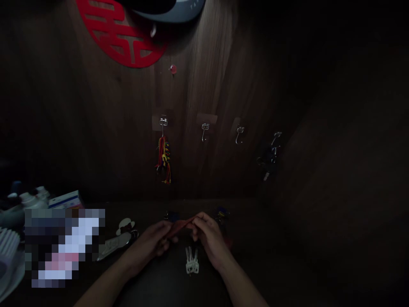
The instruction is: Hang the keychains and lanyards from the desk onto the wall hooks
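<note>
Between my two hands stretches a reddish-brown strip of cloth or ribbon [180, 226]; the dim light leaves its exact kind unclear. My left hand [155, 238] pinches its left end, and my right hand [207, 232] grips the other end between thumb and fingers. Several keys [192, 261] lie on the dark surface just below the gap between the hands. Small dark blue items, one with a metal part [171, 215], sit behind the left fingertips. Another small blue and yellow item [223, 212] rests behind my right hand.
Metal hooks [205, 128] are fixed to the wooden panel, one carrying red and yellow braided cords [164, 157], another dark keys [270, 160]. A red cutout decoration [134, 47] and a cap [179, 13] hang above. Left are a silver multitool-like object [115, 245], bottles [32, 200] and a box [67, 199].
</note>
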`<action>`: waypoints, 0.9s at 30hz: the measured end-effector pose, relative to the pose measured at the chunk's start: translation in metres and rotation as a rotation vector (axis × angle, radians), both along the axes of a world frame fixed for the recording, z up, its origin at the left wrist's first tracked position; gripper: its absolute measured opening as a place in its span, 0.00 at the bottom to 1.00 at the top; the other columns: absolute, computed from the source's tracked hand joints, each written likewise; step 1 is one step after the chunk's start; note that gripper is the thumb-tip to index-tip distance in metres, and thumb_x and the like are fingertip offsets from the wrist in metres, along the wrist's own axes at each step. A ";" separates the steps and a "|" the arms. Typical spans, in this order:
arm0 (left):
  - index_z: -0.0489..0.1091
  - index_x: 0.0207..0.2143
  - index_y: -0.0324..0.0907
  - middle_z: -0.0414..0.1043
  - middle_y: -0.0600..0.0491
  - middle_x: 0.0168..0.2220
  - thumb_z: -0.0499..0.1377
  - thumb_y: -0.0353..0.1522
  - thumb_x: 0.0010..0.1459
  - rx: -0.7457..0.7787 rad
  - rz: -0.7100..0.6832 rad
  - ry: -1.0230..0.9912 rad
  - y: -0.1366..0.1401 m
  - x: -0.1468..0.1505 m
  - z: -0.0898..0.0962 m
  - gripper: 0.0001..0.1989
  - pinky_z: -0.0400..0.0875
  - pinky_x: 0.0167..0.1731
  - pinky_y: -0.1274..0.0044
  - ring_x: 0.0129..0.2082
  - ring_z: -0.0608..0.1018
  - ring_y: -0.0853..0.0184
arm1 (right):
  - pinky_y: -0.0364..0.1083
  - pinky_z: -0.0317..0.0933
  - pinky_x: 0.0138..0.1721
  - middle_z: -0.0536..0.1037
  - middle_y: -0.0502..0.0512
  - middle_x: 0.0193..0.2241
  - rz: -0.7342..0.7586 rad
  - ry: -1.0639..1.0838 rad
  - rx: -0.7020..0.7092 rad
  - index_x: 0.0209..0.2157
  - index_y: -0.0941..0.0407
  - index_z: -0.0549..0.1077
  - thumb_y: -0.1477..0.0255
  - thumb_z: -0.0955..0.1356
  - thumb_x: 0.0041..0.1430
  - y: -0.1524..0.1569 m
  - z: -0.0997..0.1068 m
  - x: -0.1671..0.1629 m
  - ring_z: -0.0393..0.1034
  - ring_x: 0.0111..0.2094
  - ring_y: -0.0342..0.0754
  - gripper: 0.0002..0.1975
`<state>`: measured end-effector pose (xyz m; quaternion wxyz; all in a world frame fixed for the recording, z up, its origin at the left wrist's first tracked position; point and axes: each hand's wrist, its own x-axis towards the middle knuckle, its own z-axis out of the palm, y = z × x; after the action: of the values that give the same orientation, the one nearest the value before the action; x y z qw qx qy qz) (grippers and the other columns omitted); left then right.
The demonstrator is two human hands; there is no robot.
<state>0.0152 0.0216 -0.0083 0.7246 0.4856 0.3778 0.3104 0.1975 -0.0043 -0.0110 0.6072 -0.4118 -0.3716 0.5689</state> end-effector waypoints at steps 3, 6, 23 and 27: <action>0.69 0.42 0.40 0.64 0.59 0.22 0.55 0.47 0.56 0.041 -0.025 0.082 0.000 -0.002 0.005 0.21 0.46 0.16 0.83 0.17 0.57 0.76 | 0.38 0.53 0.21 0.67 0.43 0.17 0.019 0.189 -0.055 0.23 0.57 0.68 0.68 0.73 0.46 -0.001 0.000 0.002 0.58 0.17 0.37 0.11; 0.69 0.43 0.40 0.58 0.62 0.20 0.54 0.48 0.55 0.091 -0.090 0.137 -0.001 -0.003 0.011 0.23 0.43 0.16 0.82 0.17 0.54 0.76 | 0.39 0.56 0.22 0.68 0.44 0.17 0.010 0.296 -0.121 0.23 0.58 0.70 0.67 0.74 0.43 -0.001 0.000 0.004 0.57 0.16 0.36 0.12; 0.71 0.34 0.41 0.70 0.56 0.27 0.57 0.45 0.54 0.252 -0.137 0.098 -0.004 0.001 0.011 0.16 0.65 0.33 0.77 0.28 0.72 0.69 | 0.40 0.55 0.23 0.68 0.47 0.16 0.160 0.269 -0.095 0.30 0.60 0.77 0.64 0.71 0.48 -0.006 0.002 -0.004 0.56 0.18 0.38 0.13; 0.68 0.27 0.42 0.64 0.61 0.20 0.56 0.46 0.53 0.299 -0.099 0.165 -0.008 0.001 0.021 0.16 0.59 0.24 0.79 0.19 0.65 0.72 | 0.40 0.54 0.23 0.70 0.48 0.16 0.192 0.204 -0.043 0.32 0.60 0.77 0.65 0.71 0.49 -0.009 0.006 -0.007 0.58 0.18 0.39 0.13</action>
<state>0.0167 0.0134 0.0131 0.6253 0.6296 0.3613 0.2863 0.1902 -0.0130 -0.0048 0.5757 -0.3274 -0.3335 0.6709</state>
